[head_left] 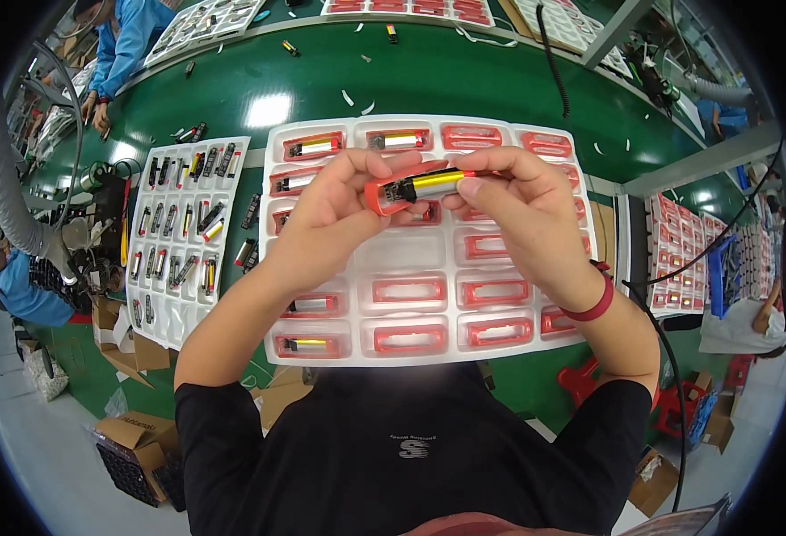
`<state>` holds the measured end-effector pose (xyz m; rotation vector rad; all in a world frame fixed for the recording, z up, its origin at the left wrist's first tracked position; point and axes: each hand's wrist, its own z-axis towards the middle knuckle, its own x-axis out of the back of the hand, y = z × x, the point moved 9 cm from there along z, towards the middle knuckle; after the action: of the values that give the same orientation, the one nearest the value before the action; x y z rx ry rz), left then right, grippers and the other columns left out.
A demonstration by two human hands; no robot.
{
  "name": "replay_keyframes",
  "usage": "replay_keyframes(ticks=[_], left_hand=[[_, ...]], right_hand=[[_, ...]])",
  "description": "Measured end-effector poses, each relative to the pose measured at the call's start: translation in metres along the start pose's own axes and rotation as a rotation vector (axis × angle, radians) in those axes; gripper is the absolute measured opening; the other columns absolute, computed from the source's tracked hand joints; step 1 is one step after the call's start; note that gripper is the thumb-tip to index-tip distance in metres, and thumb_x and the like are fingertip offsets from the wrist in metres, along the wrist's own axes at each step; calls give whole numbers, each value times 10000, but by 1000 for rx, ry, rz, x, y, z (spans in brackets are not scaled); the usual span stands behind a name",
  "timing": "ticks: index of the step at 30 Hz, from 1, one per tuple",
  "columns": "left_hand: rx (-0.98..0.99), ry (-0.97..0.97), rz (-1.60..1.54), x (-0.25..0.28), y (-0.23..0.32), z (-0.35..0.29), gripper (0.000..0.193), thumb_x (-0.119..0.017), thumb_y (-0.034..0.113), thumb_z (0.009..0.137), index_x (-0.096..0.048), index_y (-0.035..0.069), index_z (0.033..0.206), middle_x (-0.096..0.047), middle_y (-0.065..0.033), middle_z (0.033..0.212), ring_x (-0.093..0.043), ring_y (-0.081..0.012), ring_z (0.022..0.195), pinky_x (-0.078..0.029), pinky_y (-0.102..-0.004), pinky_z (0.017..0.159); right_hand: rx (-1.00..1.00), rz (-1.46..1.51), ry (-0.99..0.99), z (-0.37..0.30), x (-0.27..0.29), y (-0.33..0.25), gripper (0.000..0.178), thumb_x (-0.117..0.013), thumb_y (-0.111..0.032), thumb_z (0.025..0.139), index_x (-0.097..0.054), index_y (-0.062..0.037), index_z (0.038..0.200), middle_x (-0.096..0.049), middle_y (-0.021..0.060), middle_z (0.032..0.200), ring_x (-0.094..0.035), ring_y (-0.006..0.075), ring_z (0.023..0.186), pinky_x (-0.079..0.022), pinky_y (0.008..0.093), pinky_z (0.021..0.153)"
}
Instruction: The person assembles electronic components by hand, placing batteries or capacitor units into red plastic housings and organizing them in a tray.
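Above a white moulded tray point(400, 252), both hands meet at one red plastic shell. My left hand point(326, 223) is closed on the shell point(376, 198), thumb below and fingers along its far side. Between the fingers and thumb of my right hand point(536, 214) is a battery assembly point(437, 183), a silver-and-yellow cylinder with a dark part at its left end. It lies lengthwise in or against the shell; how deep it sits is hidden by the fingers. Red shells point(409, 291) fill most tray pockets, and some hold battery assemblies point(308, 346).
To the left, a second white tray point(154, 326) carries rows of battery assemblies; more lie loose beside it. A green bench point(232, 85) spans behind, with scattered parts. A black cable point(670, 357) hangs at right near a metal post. Co-workers in blue point(134, 40) sit around.
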<state>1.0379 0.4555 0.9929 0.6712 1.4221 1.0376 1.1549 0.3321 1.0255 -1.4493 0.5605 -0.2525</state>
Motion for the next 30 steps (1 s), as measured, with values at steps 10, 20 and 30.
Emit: replay_keyframes(ticks=[10,20,30], left_hand=[[24,19,64,-7,4,-1,543,-472,-66,994,-408,15,1527,-582,-134,1400,-633,-187,1216,-499,-332,1075],[90,-30,55,-8,-3,2,519,-512,-2,1031,-389,-11,1536,-615,-134,1356,-659,-163,1156,-516,-318,1055],[-136,111,381,0,26,-27,358,-561,36,1024,-543,-1,1379,-658,-127,1250,-682,-223,1100,-554,-314,952]], right_hand=[[47,-55,44,4,-4,4,238,-683,10,956,-615,43,1182,-686,99,1109,-681,131,984,-558,256,842],[67,-230,87,5,-1,11,214,-695,-1,953,-668,19,1164,-688,83,1098,-670,110,976,-546,241,812],[66,-170,-24,12,-25,13,258,-735,22,893,-682,15,1145,-672,134,1132,-673,181,1045,-565,297,886]])
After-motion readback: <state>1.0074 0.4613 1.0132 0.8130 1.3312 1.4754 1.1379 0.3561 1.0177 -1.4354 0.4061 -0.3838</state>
